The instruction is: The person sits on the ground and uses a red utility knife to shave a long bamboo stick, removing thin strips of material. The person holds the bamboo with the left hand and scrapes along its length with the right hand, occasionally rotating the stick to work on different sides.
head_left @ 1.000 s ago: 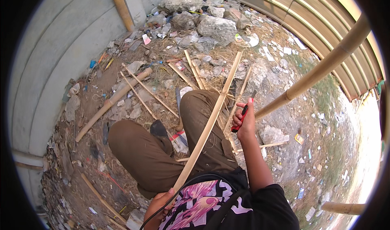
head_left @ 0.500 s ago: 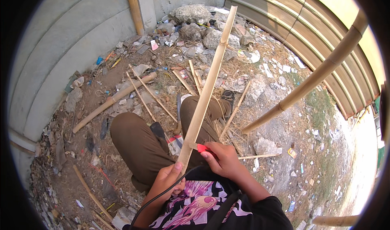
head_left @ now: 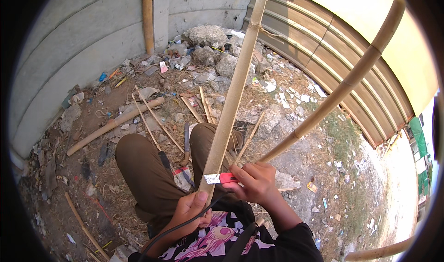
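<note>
My left hand (head_left: 190, 207) grips the lower end of a long split bamboo strip (head_left: 230, 95), its thumb pressed on the strip. The strip slants up and away from my lap past the top of the picture, with a node near its far end. In my right hand (head_left: 254, 181) is a red-handled utility knife (head_left: 228, 177). Its short, wide blade lies across the strip just above my left thumb. A black cable (head_left: 186, 221) runs over my left wrist.
A thick bamboo pole (head_left: 330, 97) leans at the right. On the littered ground lie another bamboo pole (head_left: 111, 125) and several thin strips. A dark-handled tool (head_left: 186, 144) is between my knees. Rocks (head_left: 203, 35) pile up by the grey wall (head_left: 88, 40); a corrugated panel (head_left: 323, 53) stands at right.
The bamboo strip has risen steeper, its far end now beyond the top edge. The knife has turned so its blade shows flatter and brighter across the strip. The view has shifted slightly.
</note>
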{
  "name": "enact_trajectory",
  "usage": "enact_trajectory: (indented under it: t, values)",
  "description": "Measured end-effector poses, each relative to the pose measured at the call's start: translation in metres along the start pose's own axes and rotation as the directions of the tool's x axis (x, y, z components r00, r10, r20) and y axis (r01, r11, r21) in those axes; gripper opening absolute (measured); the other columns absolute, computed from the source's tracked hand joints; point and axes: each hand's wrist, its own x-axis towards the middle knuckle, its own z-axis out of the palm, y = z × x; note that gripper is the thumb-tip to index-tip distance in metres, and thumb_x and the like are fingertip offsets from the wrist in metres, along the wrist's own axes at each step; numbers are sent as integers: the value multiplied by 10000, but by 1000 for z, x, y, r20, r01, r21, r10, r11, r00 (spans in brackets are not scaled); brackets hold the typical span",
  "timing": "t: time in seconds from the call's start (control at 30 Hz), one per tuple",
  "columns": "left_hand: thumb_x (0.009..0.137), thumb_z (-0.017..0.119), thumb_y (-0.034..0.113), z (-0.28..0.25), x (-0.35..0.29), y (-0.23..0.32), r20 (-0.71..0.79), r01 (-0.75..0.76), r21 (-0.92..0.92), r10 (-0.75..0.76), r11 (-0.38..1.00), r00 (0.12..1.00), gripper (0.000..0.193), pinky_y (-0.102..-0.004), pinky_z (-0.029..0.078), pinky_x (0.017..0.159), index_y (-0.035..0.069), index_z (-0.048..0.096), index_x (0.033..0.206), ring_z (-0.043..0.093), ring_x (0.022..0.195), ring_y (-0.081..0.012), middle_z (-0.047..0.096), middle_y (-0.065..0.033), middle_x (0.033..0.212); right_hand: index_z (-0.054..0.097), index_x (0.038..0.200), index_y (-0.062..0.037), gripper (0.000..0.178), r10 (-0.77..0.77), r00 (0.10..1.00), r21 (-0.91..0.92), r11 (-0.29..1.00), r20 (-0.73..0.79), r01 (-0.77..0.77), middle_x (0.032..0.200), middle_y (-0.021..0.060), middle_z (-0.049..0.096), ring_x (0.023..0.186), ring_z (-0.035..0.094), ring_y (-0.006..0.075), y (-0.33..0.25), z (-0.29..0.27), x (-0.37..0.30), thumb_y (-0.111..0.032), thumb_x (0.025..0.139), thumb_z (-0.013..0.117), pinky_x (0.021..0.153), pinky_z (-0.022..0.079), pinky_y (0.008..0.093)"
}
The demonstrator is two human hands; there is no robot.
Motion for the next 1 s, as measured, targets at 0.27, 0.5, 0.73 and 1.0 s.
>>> enact_trajectory:
  t: [0.27, 0.5, 0.73, 1.0]
  values:
    - [1073, 385, 477, 5, -1, 1, 31, 21, 10, -21, 1000, 999, 518, -242, 355, 472, 10, 505, 883, 430, 491, -88, 491, -52, 586, 689, 946, -81, 315, 7, 992, -106, 994, -130, -21, 605, -8, 476, 481, 533, 155, 20, -4, 15, -322, 779, 807, 451, 387, 315]
    - [1074, 451, 400, -4, -2, -23, 170, 147, 115, -165, 983, 972, 430, -224, 393, 503, -2, 566, 974, 489, 551, -55, 551, -16, 666, 684, 982, 4, 301, 618, 583, 247, 768, -528, -590, 586, -47, 450, 532, 357, 42, 142, -31, 33, -282, 1023, 604, 485, 284, 240]
    - [1067, 464, 413, -2, 13, -22, 151, 150, -46, -141, 988, 978, 435, -221, 373, 506, -5, 566, 1008, 456, 548, -49, 528, -21, 689, 525, 870, -54, 256, 509, 847, 422, 809, -154, -409, 627, -21, 447, 548, 395, 77, 75, 3, -25, -246, 881, 694, 508, 335, 254]
    - [1070, 415, 460, 15, 22, 3, 45, 49, 0, -49, 999, 998, 473, -222, 371, 500, 14, 521, 953, 457, 530, -57, 527, -37, 670, 499, 687, -60, 243, 409, 908, 208, 900, -92, -384, 582, 122, 516, 474, 528, 304, 7, 51, -12, -96, 849, 676, 458, 402, 382]
